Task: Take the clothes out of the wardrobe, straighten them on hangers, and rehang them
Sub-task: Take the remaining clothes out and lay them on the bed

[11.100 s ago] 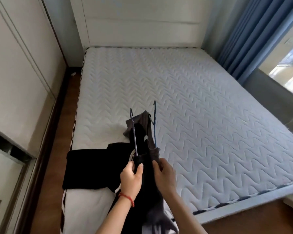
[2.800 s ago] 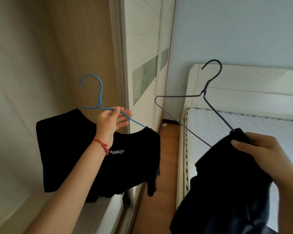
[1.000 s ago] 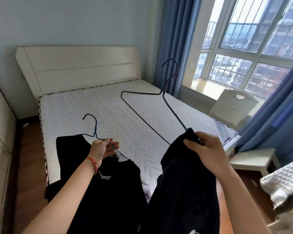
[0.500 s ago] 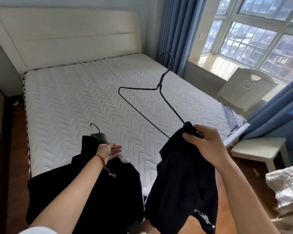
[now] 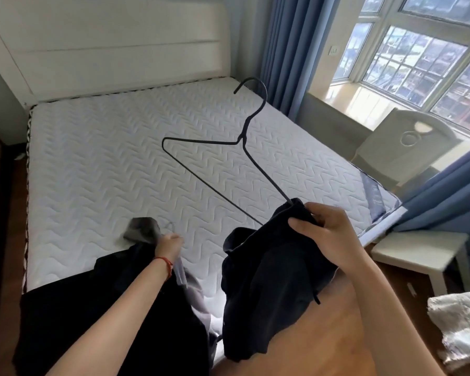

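Note:
My right hand grips a bunched dark garment together with the lower corner of a dark wire hanger, which sticks up over the bed with its hook at the top. My left hand, with a red string at the wrist, holds a black T-shirt at its collar and lays it on the near end of the mattress. The T-shirt's own hanger is mostly hidden by the cloth and my hand.
The white quilted mattress fills the middle, with a white headboard behind. Blue curtains and a window stand at right, with a pale chair, a white side table and a folded quilt. Wood floor lies below.
My left hand has lowered the black T-shirt onto the near end of the mattress; its hanger hook no longer shows. My right hand still holds the dark garment and wire hanger up.

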`<action>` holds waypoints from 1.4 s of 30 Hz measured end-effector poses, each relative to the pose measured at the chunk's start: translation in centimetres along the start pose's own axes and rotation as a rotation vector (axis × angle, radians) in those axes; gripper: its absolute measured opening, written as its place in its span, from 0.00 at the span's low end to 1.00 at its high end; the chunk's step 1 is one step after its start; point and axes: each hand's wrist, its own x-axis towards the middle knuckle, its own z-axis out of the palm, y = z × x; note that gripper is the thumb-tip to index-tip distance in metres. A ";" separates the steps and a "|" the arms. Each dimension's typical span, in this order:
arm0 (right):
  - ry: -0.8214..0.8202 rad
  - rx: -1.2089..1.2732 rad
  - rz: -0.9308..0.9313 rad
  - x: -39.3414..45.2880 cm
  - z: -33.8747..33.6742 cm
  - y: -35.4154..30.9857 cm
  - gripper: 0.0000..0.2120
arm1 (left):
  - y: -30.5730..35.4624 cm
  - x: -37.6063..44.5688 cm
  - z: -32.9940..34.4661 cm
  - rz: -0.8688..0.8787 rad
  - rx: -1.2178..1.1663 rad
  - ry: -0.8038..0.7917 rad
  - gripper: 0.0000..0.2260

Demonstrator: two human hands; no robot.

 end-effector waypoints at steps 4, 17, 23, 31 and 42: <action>-0.010 -0.017 -0.023 0.4 -1.8 -0.4 0.12 | 1.3 -3.4 5.0 0.046 0.003 -0.208 0.09; -0.056 -0.049 -0.015 -2.8 -9.0 -2.0 0.08 | 4.8 -6.5 18.1 -0.052 0.229 -0.544 0.03; -0.041 -0.080 -0.006 -4.7 -12.1 -2.0 0.24 | 3.9 -6.5 21.8 -0.058 0.416 -0.583 0.09; 0.112 -0.007 0.058 -7.4 -16.3 0.2 0.06 | 4.7 -3.5 19.6 0.040 0.158 -0.341 0.12; 0.110 -0.023 0.148 -7.7 -16.8 3.1 0.12 | 15.7 -1.4 13.0 0.291 0.128 -0.090 0.09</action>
